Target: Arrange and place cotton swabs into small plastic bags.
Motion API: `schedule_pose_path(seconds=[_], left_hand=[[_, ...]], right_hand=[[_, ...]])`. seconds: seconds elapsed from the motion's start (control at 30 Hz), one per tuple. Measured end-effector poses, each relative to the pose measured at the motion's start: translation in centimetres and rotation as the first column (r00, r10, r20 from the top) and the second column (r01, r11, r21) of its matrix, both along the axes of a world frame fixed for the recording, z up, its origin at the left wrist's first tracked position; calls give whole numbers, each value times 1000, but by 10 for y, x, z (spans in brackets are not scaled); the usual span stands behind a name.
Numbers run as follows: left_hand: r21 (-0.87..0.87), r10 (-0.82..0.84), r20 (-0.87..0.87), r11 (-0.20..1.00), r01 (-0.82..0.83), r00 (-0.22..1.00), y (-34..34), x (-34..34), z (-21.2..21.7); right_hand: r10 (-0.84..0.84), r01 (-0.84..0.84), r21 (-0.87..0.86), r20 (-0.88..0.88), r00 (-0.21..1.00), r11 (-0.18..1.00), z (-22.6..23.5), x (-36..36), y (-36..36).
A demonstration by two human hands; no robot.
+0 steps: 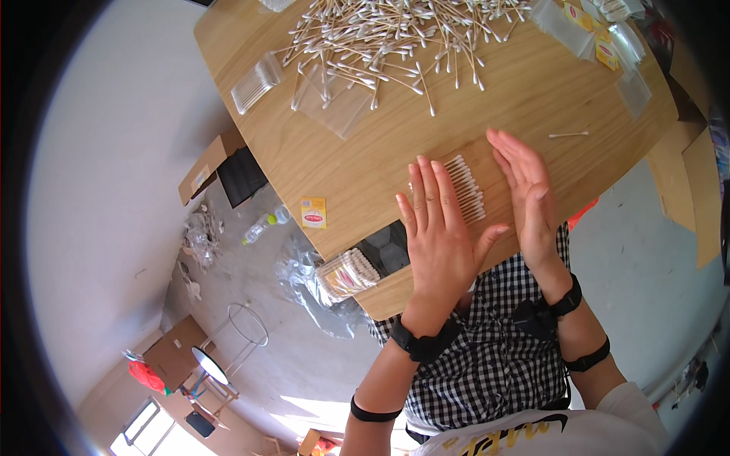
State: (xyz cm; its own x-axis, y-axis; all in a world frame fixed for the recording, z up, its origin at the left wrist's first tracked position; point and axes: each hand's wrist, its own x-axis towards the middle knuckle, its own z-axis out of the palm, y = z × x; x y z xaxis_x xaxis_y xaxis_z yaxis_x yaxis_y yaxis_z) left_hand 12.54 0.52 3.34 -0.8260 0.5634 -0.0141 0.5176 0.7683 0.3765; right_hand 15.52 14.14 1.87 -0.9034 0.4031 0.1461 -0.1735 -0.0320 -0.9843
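A neat row of cotton swabs lies side by side on the wooden table, between my two hands. My left hand is flat with fingers stretched out, covering the row's left end. On the other side, my right hand stands on edge, its fingers extended and its palm turned toward the row. Neither hand grips anything; whether the left fingers press on the swabs I cannot tell. One loose swab lies to the right. Farther back is a large heap of cotton swabs.
A filled clear bag of swabs and a flat clear bag lie back left. A yellow card is near the left edge. Another packed bag sits at the near corner. Clear bags with yellow cards lie back right.
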Motion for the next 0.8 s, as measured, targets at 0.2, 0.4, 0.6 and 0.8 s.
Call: schedule_pose_path(seconds=[0.2,0.4,0.6,0.8], left_hand=[[797,109,448,401,-452,887,4,-1,1],[821,124,468,306,-482,875,11,-3,4],[829,-6,527,225,-512,850,11,-16,4],[830,-39,527,240,-504,849,5,-6,3]], right_hand=[[39,-44,-148,-38,999,988,-1,-15,-15],[52,-62,-180,-58,997,982,-3,-21,-18],[142,-147,-157,-41,989,977,0,-33,-15],[107,-118,-146,-79,991,982,-3,-21,-15]])
